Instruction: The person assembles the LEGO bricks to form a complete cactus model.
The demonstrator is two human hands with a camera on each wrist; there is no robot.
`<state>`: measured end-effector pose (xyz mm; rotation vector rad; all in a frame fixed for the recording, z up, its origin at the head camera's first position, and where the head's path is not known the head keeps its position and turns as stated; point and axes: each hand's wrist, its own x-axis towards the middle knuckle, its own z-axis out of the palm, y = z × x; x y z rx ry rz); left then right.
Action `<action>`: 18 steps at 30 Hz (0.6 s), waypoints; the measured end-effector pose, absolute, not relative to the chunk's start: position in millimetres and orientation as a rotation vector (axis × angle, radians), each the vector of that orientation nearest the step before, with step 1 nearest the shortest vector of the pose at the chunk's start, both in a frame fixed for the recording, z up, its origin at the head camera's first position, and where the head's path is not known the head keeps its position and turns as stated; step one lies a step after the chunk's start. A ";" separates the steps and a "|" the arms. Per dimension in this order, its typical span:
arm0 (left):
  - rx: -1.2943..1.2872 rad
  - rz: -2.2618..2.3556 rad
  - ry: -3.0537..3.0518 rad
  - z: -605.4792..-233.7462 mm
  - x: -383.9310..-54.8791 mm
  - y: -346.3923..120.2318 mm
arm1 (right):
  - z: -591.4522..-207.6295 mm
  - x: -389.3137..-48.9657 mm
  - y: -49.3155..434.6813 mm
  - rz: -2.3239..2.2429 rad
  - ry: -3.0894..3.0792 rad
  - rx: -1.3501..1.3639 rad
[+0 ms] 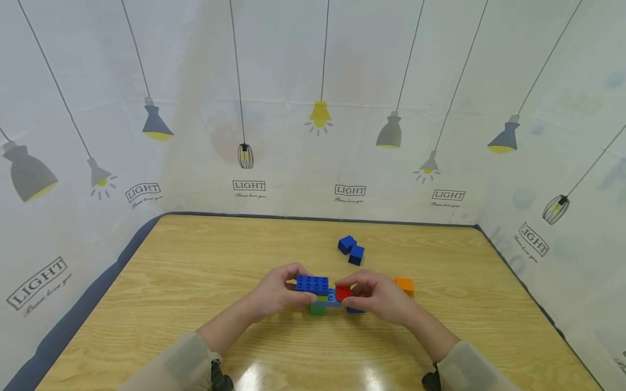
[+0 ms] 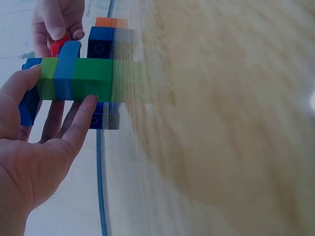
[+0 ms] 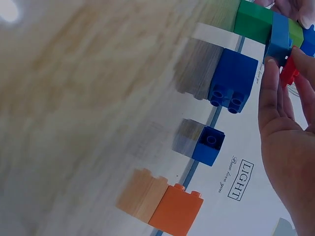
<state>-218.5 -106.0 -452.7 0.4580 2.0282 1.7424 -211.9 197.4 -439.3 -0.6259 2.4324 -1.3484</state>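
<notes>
A small stack of toy building bricks is held by my left hand (image 1: 275,294), thumb on the near side and fingers behind. From the top it runs dark blue brick (image 1: 312,284), lime green brick (image 2: 47,81), light blue brick (image 2: 64,77) and green brick (image 2: 92,78). The light blue one sticks out to the right. At that end my right hand (image 1: 385,297) pinches a red brick (image 1: 344,293) between thumb and fingers. In the right wrist view the red brick (image 3: 289,72) sits right at the light blue brick's end.
Just right of the stack, partly behind the right hand, a blue brick (image 3: 235,77) stands on the wooden table (image 1: 205,255). An orange brick (image 1: 405,285) lies farther right. Two small blue bricks, one left (image 1: 346,244) and one right (image 1: 357,255), lie towards the back.
</notes>
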 end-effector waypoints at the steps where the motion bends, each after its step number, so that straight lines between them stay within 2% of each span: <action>1: 0.457 1.742 2.028 -452.7 -218.3 -106.1 | -439.5 -212.3 197.4 -1.343 2.439 -0.620; 18: 0.470 1.740 2.025 -451.4 -217.9 -106.8 | -433.5 -214.0 189.3 -1.312 2.430 -0.612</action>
